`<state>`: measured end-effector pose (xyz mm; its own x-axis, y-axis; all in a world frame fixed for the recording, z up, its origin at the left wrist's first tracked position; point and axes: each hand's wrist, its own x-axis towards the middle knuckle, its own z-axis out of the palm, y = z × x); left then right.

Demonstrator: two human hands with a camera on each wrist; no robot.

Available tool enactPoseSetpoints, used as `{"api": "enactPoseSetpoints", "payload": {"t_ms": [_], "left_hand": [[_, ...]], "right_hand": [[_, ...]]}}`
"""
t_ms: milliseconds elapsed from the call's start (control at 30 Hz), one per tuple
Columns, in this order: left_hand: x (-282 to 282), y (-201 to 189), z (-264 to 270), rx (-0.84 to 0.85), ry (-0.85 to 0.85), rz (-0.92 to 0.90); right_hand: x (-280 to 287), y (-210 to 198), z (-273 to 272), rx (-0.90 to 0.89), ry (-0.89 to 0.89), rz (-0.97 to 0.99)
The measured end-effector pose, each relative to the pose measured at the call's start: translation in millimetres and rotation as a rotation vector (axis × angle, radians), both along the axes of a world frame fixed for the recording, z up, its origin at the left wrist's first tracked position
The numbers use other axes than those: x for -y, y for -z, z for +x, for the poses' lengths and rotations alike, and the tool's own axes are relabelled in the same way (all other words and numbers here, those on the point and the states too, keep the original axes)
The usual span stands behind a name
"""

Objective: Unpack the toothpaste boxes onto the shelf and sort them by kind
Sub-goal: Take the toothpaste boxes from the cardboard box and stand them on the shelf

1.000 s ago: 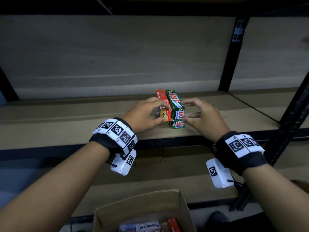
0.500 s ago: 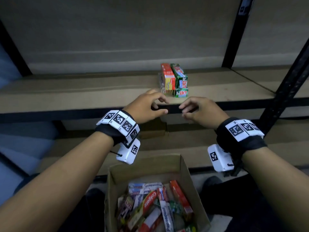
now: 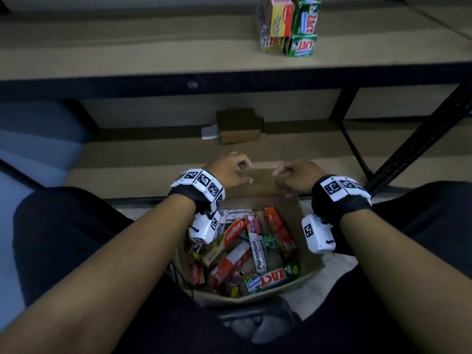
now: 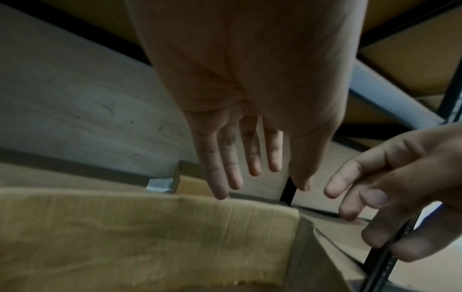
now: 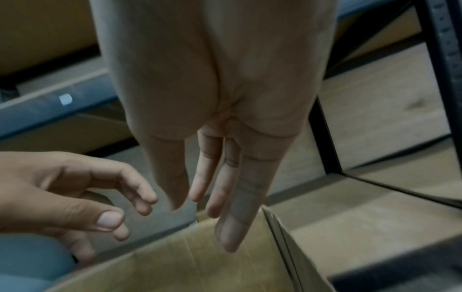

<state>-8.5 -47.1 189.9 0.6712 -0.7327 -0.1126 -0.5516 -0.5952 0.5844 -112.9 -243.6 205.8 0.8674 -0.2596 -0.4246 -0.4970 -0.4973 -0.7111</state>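
A cardboard box [image 3: 310, 273] on the floor between my knees holds several mixed toothpaste boxes: Pepsodent [image 3: 259, 252], Colgate [image 3: 233, 232] and a green Zact [image 3: 272, 278]. On the shelf [image 3: 127, 60] above stand stacked red-yellow Zact boxes [image 3: 277, 24] beside green Zact boxes [image 3: 304, 29]. My left hand [image 3: 236, 172] and right hand [image 3: 287, 177] hover over the carton's far rim [image 4: 175, 205], both empty with loosely extended fingers. In the wrist views the left hand [image 4: 252, 173] and right hand [image 5: 212, 207] hang above the carton wall [image 5: 200, 256].
A small brown carton [image 3: 240, 126] with a grey piece [image 3: 209, 131] beside it sits on the lower shelf behind my hands. A black perforated upright [image 3: 424, 139] slants down at the right. My dark-trousered legs flank the box.
Both hands have let go of the Zact stacks on the shelf and dropped down to the carton's far rim. My view has tilted down onto the carton.
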Motion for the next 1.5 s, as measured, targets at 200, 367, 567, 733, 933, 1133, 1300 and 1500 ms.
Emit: {"api": "enactPoseSetpoints", "payload": {"t_ms": [200,367,567,733,933,1133,1300,1500], "left_hand": [[-10.6,69.2,-1.5,-0.124,-0.085,0.099],[-21.1,123.0,-1.8,-0.257,-0.142,0.188],[-28.9,172.3,-3.3,-0.365,-0.143,0.279],[-33.6,198.7,0.0,-0.449,-0.129,0.319],[-36.2,228.6,-6.1,-0.521,-0.115,0.323],[-39.1,252.3,-16.2,-0.475,-0.127,0.280],[-46.5,261.0,-23.5,-0.410,-0.171,0.189],[-46.4,262.6,-23.7,-0.434,-0.182,0.182]], "right_hand": [[-7.4,72.4,2.2,-0.106,0.041,0.075],[-18.0,123.2,2.0,-0.193,0.092,0.088],[-28.2,156.2,10.6,-0.280,-0.098,0.015],[-27.3,194.2,18.6,-0.371,-0.063,0.056],[-25.4,240.8,22.4,-0.418,-0.027,0.114],[-16.5,300.9,14.2,-0.465,-0.069,0.147],[-28.7,294.4,16.2,-0.439,-0.130,0.044],[-26.7,319.8,11.4,-0.437,-0.011,0.026]]}}
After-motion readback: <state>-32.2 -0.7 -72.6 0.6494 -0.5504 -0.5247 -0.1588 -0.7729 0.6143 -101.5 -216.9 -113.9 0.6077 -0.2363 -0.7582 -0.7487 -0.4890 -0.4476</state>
